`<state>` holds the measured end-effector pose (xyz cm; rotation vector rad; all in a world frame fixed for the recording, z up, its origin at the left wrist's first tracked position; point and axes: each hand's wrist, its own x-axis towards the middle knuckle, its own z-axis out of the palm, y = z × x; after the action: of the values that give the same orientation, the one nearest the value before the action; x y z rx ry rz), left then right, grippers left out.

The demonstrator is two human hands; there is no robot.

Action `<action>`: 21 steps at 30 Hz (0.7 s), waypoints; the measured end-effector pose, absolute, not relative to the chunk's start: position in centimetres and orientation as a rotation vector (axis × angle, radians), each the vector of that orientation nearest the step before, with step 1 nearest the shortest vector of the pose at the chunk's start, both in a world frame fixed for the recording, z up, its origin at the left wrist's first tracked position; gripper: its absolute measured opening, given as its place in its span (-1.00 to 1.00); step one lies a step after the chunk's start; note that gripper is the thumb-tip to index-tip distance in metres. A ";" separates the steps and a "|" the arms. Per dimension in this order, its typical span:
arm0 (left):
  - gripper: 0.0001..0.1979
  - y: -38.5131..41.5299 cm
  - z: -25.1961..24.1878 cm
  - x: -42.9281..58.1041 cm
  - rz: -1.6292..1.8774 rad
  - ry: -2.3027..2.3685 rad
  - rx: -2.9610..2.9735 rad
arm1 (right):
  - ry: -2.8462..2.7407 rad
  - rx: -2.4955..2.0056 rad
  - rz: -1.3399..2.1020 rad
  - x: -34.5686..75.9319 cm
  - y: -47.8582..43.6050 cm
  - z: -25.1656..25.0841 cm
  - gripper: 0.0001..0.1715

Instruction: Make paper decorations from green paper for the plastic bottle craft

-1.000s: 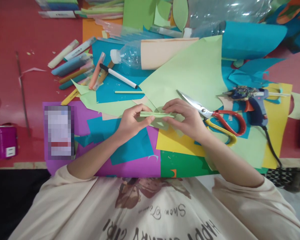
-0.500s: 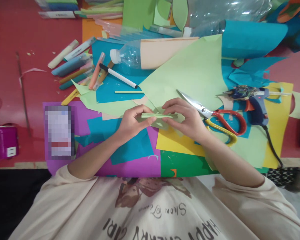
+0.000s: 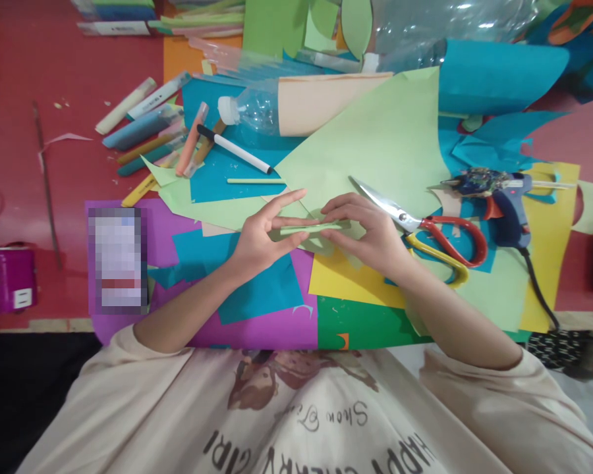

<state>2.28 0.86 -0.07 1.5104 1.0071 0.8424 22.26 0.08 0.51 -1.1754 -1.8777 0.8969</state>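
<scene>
A thin rolled strip of light green paper (image 3: 310,228) lies level between my two hands, just above the coloured sheets. My left hand (image 3: 261,234) pinches its left end with thumb and lower fingers, while the index finger stretches out straight above it. My right hand (image 3: 370,234) curls over the right end and pinches it. A second thin green paper stick (image 3: 255,181) lies on the blue sheet beyond my left hand. The large light green sheet (image 3: 375,145) spreads out behind my hands.
Red-and-yellow-handled scissors (image 3: 425,227) lie open just right of my right hand. A blue glue gun (image 3: 499,197) with its cord sits further right. A plastic bottle (image 3: 250,108), a black-capped marker (image 3: 234,150) and several glue sticks (image 3: 143,131) lie at the back left.
My left index finger has lifted off the green strip and now points straight out. The right hand and the strip have barely moved.
</scene>
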 end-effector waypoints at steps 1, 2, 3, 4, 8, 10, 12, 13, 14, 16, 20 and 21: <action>-0.43 0.9 -0.1 2.3 0.839 1.014 1.513 | -1.865 -1.180 0.915 22.2 0.1 0.5 -0.94; -0.43 0.9 -0.1 2.3 0.836 1.022 1.516 | -1.848 -1.185 0.940 22.2 0.0 0.6 -0.90; -0.43 0.9 -0.1 2.3 0.830 1.029 1.522 | -1.831 -1.191 0.967 22.1 0.0 0.6 -0.85; -0.42 0.9 0.0 2.3 0.826 1.035 1.530 | -1.814 -1.198 0.994 22.1 -0.1 0.6 -0.81; -0.40 0.8 0.3 2.4 0.788 1.056 1.537 | -1.772 -1.192 1.060 22.0 -0.3 0.7 -0.73; -0.44 0.7 0.5 2.4 0.789 1.039 1.504 | -1.755 -1.176 1.080 22.0 -0.4 0.7 -0.73; -0.48 0.8 0.5 2.4 0.798 1.007 1.469 | -1.734 -1.154 1.102 22.1 -0.4 0.6 -0.74; -0.49 0.8 0.5 2.4 0.801 0.987 1.456 | -1.718 -1.147 1.115 22.1 -0.4 0.6 -0.74; -0.49 0.9 0.5 2.3 0.802 0.966 1.448 | -1.696 -1.142 1.131 22.1 -0.3 0.6 -0.75; -0.51 1.1 0.3 2.2 0.798 0.931 1.444 | -1.645 -1.133 1.168 22.1 -0.3 0.5 -0.74; -0.66 1.4 0.1 2.1 0.761 0.948 1.435 | -1.578 -1.116 1.231 22.2 -0.3 0.4 -0.70; -0.68 1.5 0.1 2.1 0.757 0.956 1.428 | -1.574 -1.114 1.237 22.2 -0.3 0.4 -0.70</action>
<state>2.05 1.47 0.11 1.4284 0.9557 0.7572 22.18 -0.30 0.39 -1.1143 -1.5738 1.2371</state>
